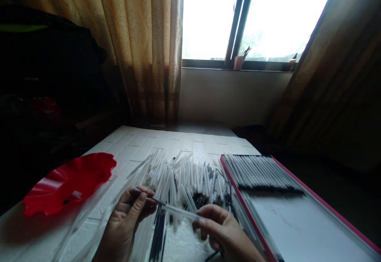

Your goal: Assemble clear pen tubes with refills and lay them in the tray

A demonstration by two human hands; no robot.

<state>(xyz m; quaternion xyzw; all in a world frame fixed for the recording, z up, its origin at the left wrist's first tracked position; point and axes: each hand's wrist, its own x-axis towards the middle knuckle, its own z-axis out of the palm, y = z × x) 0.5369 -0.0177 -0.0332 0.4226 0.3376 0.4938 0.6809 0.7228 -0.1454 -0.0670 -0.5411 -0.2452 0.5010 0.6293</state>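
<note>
My left hand [126, 216] pinches a thin pen refill [157, 201] with a dark middle stretch and a pale end by the fingers. My right hand [223, 228] grips a clear pen barrel [180, 211] by its right end. Refill and barrel line up in front of me, and the refill's right tip meets or enters the barrel's left end; I cannot tell how deep. Behind both hands lies a loose pile of clear pen barrels [162, 171]. Long dark refills [157, 232] lie on the table between my hands, with small black parts [199, 200] partly hidden among the barrels.
At right stands a white board with a pink-red frame [336, 206], bearing a neat row of clear pens [262, 171] with black ends. A wavy-edged red bowl [99, 161] sits at left, small bits inside. The brick-patterned white table [149, 137] reaches toward the window and curtains.
</note>
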